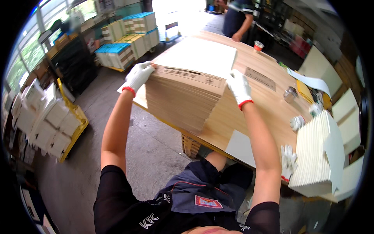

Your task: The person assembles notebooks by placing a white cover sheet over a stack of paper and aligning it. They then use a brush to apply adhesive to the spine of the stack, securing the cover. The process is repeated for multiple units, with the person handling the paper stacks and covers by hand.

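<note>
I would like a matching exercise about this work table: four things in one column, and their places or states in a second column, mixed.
Things:
1. left hand
2. right hand
3. spare white gloves
4. small cup

Places:
a. far edge of the table
b. beside the white card stack
c. left end of the brown cardboard stack
d. right end of the brown cardboard stack

Pairs: 1-c, 2-d, 3-b, 4-a
</note>
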{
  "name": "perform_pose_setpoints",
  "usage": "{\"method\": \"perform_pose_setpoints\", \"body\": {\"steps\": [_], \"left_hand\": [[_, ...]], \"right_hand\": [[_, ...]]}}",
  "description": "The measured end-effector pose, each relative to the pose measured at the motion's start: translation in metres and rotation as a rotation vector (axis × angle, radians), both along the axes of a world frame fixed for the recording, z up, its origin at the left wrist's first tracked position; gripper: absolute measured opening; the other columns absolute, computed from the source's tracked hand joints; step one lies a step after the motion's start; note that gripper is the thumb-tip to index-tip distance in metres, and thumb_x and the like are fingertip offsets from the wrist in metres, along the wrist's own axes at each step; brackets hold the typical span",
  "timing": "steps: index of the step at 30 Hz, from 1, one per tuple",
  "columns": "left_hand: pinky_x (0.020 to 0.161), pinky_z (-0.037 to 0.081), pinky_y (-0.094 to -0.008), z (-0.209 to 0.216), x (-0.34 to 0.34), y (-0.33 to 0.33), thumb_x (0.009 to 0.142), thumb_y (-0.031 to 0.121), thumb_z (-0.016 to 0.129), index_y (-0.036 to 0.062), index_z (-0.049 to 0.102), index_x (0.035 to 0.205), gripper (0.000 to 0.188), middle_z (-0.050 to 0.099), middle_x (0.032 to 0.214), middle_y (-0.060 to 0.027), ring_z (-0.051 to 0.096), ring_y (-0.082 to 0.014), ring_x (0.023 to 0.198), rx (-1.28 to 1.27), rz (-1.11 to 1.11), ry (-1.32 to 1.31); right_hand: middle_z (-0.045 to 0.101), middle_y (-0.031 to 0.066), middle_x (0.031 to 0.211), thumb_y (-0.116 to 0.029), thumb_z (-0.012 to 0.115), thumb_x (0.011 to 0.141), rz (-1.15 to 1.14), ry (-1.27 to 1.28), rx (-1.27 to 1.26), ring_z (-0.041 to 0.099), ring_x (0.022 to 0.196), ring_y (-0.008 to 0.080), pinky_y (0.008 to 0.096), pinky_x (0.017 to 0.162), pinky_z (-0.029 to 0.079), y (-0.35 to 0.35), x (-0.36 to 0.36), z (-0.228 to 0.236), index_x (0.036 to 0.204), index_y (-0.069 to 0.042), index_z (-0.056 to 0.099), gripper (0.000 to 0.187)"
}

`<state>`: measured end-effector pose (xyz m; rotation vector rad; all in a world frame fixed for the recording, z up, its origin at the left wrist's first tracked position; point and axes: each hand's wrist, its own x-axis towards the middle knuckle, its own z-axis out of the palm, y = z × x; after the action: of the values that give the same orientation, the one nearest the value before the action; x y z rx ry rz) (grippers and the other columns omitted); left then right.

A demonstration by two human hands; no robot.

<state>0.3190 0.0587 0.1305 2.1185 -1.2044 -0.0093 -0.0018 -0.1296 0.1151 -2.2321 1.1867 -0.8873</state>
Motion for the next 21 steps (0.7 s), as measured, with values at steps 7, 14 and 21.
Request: {"method": "perform_pose_setpoints", "body": {"steps": [7, 14, 21], "left_hand": [[0.070, 0.049, -0.0238, -0.037, 0.074, -0.018, 0.099, 0.022, 0.060, -0.0016, 0.057, 0.136, 0.044, 0.065, 0.101, -0.0066, 0.058, -0.0114, 0.086, -0.262, -0.248, -0.212], [0.116, 0.034, -0.0465, -0.007, -0.175, -0.002, 0.101, 0.006, 0.048, 0.0026, 0.037, 0.150, 0.050, 0.038, 0.155, -0.0171, 0.041, -0.0316, 0.140, -0.893, -0.562, -0.336], [0.086, 0.051, -0.0315, 0.014, -0.434, -0.089, 0.098, 0.034, 0.060, -0.0043, 0.039, 0.148, 0.066, 0.057, 0.136, -0.0116, 0.061, -0.0190, 0.103, -0.220, -1.243, 0.636]], "right_hand": [[0.069, 0.0200, 0.095, -0.037, 0.062, 0.091, 0.048, -0.272, 0.039, 0.065, 0.094, 0.0370, 0.0453, 0.078, 0.051, 0.027, -0.007, 0.006, 0.086, -0.007, 0.065, 0.031], [0.067, 0.0102, 0.088, -0.042, 0.061, 0.094, 0.157, -0.239, 0.008, 0.066, 0.083, 0.0301, 0.0407, 0.075, 0.050, 0.084, -0.127, -0.041, 0.108, -0.013, 0.058, 0.032], [0.069, 0.0090, 0.085, -0.036, 0.060, 0.093, 0.097, -0.186, 0.138, 0.067, 0.080, 0.0262, 0.0388, 0.076, 0.051, 0.149, -0.259, -0.111, 0.105, -0.012, 0.064, 0.027]]}}
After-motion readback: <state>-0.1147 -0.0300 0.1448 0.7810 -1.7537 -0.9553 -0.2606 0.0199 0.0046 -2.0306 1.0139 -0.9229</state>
